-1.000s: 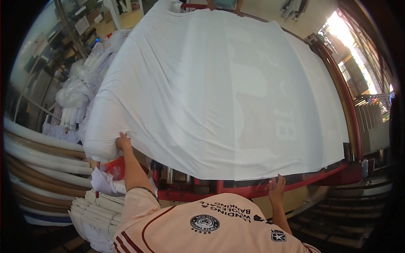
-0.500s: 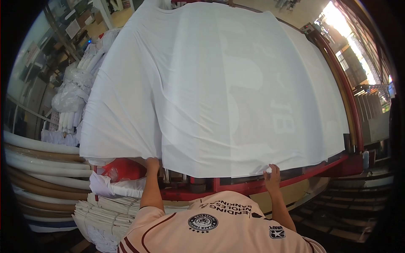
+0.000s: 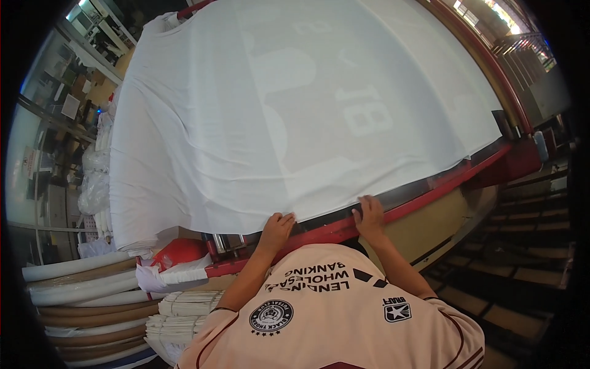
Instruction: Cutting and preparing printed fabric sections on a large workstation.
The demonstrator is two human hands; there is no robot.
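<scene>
A wide sheet of thin white fabric (image 3: 203, 141) lies over a red-framed machine (image 3: 424, 197), with pale printed shapes showing faintly through it. Its near edge runs in front of me. My left hand (image 3: 278, 232) is at this edge, fingers bent together over the cloth; its thumb is hard to make out. To the right, my right hand (image 3: 370, 218) touches the edge with its fingertips, thumb and fingers apart over the machine's dark front strip (image 3: 399, 195). Toward the left the cloth falls in loose folds.
Long rolls and tubes (image 3: 86, 295) are stacked at lower left, beside a tied bundle of pale folded material (image 3: 181, 323). A red plastic bag (image 3: 181, 252) sits under the fabric's left corner. Metal rollers (image 3: 227, 241) show near my left hand. Dark slatted racking (image 3: 491, 270) stands at right.
My left hand has left the loose folds and moved right along the edge, now close to my right hand. The view has shifted, and the cloth's left part hangs more spread out.
</scene>
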